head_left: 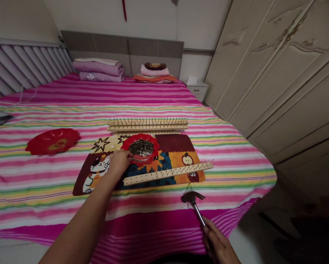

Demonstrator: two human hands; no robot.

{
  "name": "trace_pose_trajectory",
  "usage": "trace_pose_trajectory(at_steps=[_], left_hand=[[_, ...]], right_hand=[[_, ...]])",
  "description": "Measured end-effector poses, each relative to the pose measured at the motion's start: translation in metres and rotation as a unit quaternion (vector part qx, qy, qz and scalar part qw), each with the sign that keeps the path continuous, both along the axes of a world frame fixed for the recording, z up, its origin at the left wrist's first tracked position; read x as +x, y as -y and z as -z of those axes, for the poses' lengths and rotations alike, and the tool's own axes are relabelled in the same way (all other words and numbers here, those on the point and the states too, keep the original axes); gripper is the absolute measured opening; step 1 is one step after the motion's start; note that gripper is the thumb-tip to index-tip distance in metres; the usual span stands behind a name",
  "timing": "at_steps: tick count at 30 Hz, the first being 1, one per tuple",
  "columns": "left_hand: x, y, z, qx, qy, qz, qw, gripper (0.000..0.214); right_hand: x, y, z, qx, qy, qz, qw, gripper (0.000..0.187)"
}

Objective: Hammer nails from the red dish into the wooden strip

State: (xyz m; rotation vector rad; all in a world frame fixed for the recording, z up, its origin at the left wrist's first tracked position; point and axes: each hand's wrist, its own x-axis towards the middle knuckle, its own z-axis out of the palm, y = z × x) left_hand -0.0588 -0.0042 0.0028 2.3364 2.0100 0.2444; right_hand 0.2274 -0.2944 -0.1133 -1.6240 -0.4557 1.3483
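Note:
My left hand is at the near left rim of a red scalloped bowl that holds a heap of nails. Its fingers are drawn together at the bowl's edge, and what they grip, if anything, cannot be made out. In my right hand is a claw hammer, held by its handle, head over the near side of the bed. Between the hands a pale wooden strip lies slantwise on a printed mat. Nails stand along its middle and right; the left end shows bare holes.
Behind the bowl lie stacked wooden strips bristling with upright nails. A red scalloped tray rests to the left on the striped bedspread. Folded bedding is by the headboard. A wardrobe stands along the right.

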Motion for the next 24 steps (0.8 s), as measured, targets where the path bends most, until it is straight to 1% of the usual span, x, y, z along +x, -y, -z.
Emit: trace_pose_trajectory(at_steps=[4, 7, 11, 15, 16, 17, 18, 19, 21, 22, 24], left_hand=[[0.014, -0.013, -0.005, -0.044, -0.076, -0.012, 0.996, 0.018], [0.019, -0.019, -0.007, -0.062, -0.084, 0.000, 0.995, 0.016], [0.021, -0.023, -0.010, -0.095, -0.051, 0.020, 0.994, 0.013], [0.018, -0.016, -0.018, -0.114, -0.019, 0.031, 0.993, 0.008], [0.016, -0.013, -0.020, -0.123, 0.019, 0.038, 0.992, 0.007], [0.013, -0.009, -0.022, -0.137, 0.083, 0.045, 0.986, 0.005], [0.011, -0.004, -0.023, -0.157, 0.169, 0.050, 0.972, 0.007], [0.008, 0.001, -0.025, -0.180, 0.267, 0.051, 0.945, 0.011], [0.004, 0.013, -0.026, -0.223, 0.437, 0.033, 0.871, 0.024], [0.003, 0.018, -0.026, -0.240, 0.486, 0.020, 0.840, 0.030], [0.001, 0.029, -0.026, -0.265, 0.545, -0.007, 0.796, 0.038]], right_hand=[[-0.004, -0.003, 0.003, 0.007, -0.040, 0.040, 0.998, 0.059], [-0.005, -0.005, 0.002, 0.004, -0.040, 0.048, 0.998, 0.058], [-0.004, -0.005, -0.005, -0.012, -0.033, 0.018, 0.999, 0.062], [-0.002, -0.006, -0.012, -0.008, -0.024, -0.002, 1.000, 0.063], [-0.002, -0.006, -0.013, -0.009, -0.025, -0.006, 1.000, 0.063], [-0.001, -0.007, -0.013, -0.012, -0.026, -0.011, 1.000, 0.063], [-0.001, -0.007, -0.014, -0.016, -0.026, -0.015, 0.999, 0.063], [0.000, -0.008, -0.014, -0.020, -0.026, -0.018, 0.999, 0.064], [0.000, -0.009, -0.015, -0.025, -0.030, -0.023, 0.999, 0.067], [-0.001, -0.010, -0.015, -0.027, -0.032, -0.025, 0.999, 0.067], [-0.002, -0.010, -0.017, -0.028, -0.028, -0.027, 0.999, 0.065]])
